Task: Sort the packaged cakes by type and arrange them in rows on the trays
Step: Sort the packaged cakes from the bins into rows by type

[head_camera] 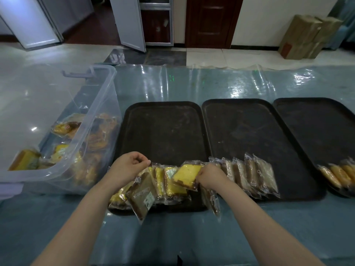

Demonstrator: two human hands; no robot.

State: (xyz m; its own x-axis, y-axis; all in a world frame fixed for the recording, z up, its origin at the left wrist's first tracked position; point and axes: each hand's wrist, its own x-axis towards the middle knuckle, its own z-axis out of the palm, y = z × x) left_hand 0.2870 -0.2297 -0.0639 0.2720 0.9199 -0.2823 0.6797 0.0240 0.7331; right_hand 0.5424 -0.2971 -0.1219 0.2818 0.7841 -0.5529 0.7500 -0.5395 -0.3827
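Our right hand (210, 176) pinches a yellow cake (186, 176) above the near row on the left tray (163, 120). Our left hand (130, 163), fingers curled, pinches a wrapper edge there. Brown cakes (249, 175) line the middle tray (249, 123); the bin (92, 104) sits left.

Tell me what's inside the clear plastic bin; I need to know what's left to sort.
The clear bin holds loose wrapped cakes, yellow and brown ones heaped at its bottom. Glare and overlap hide the count and whatever lies underneath.
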